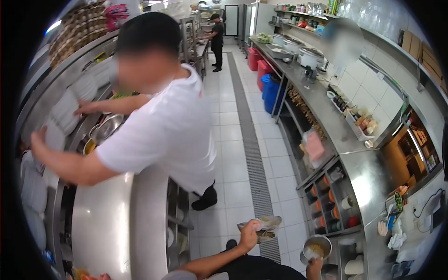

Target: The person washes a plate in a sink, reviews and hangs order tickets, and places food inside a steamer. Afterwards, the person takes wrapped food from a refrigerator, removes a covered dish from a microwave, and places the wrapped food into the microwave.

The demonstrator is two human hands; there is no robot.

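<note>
My left hand (249,237) is closed on the gathered part of a clear plastic bag (268,226). Something dark green or brown shows inside the bag, too unclear to name. My right hand (314,269) grips the near side of a round metal pot (330,243) at the lower right. Pale yellowish contents lie in the pot. Both hands are held out over the floor, bag and pot apart from each other.
A co-worker in a white shirt (163,126) reaches across the left counter (100,219). Another person (217,39) stands far down the aisle. A steel counter (368,179) lines the right, with blue (275,95) and red bins (254,58) farther along. A drain grate (252,149) runs along the floor.
</note>
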